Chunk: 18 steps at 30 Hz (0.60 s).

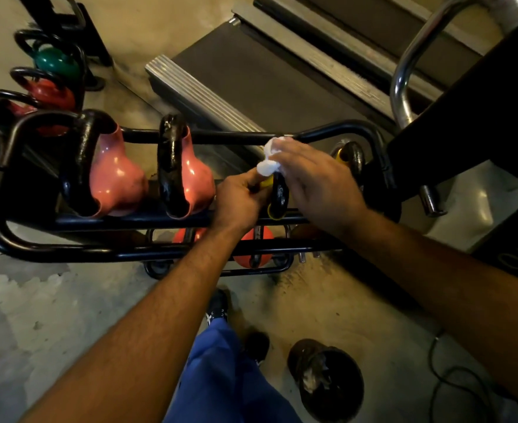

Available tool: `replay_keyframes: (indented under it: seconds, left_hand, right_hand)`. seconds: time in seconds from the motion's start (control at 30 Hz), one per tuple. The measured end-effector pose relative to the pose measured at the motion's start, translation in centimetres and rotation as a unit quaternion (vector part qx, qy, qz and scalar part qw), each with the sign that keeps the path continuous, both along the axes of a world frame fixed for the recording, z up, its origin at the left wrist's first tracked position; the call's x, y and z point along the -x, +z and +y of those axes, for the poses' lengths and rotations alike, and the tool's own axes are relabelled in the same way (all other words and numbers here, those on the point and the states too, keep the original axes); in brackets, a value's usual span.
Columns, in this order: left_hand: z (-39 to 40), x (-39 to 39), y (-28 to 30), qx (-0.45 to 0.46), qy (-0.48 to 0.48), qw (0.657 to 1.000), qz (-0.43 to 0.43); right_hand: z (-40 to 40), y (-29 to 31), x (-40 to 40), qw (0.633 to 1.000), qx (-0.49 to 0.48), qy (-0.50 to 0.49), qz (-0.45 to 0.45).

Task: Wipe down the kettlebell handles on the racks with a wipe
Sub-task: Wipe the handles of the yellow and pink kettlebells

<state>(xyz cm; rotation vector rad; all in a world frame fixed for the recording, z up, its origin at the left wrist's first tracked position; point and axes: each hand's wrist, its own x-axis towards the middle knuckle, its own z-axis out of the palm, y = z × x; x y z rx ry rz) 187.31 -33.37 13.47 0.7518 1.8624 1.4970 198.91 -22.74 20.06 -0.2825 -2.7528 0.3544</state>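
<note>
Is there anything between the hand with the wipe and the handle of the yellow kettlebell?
Nothing visible. The right hand presses the wipe right at the handle of the yellow kettlebell, which the left hand grips.

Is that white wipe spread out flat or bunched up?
Bunched up. The wipe shows as a crumpled white wad at the right hand, against the black kettlebell handle.

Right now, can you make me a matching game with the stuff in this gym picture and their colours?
Things:
1. wipe
2. big kettlebell at the left end of the top rack
3. kettlebell far back on the left
4. trouser leg

Colours:
A. green
B. blue
C. white
D. pink

Pairs: 1-C, 2-D, 3-A, 4-B
</note>
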Motion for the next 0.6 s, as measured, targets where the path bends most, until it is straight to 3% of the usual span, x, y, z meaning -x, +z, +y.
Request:
replay_keyframes:
  seconds: [0.13, 0.27, 0.4, 0.53, 0.6]
  left_hand:
    - [-0.3, -0.2, 0.5, -0.007, -0.008, 1.000, 0.003]
    - [0.4, 0.0, 0.3, 0.011, 0.011, 1.000, -0.015]
    - [-0.1, 0.1, 0.1, 0.006, -0.002, 1.000, -0.017]
    - [0.6, 0.0, 0.5, 0.027, -0.004, 1.000, -0.003]
    - [0.0, -0.2, 0.6, 0.007, 0.005, 1.000, -0.017]
  right_hand:
    - [-0.4, -0.2, -1.6, 0.992, -0.026, 0.117, -0.032]
    - [0.7, 0.8, 0.7, 0.999, 0.033, -0.025, -0.017]
    - [-0.2, 0.5, 0.2, 0.998, 0.024, 0.051, -0.023]
    - [0.9, 1.4, 1.0, 0.994, 0.088, -0.058, 0.021]
    - [-0.4, 0.7, 0.6, 0.998, 0.064, 0.024, 0.012]
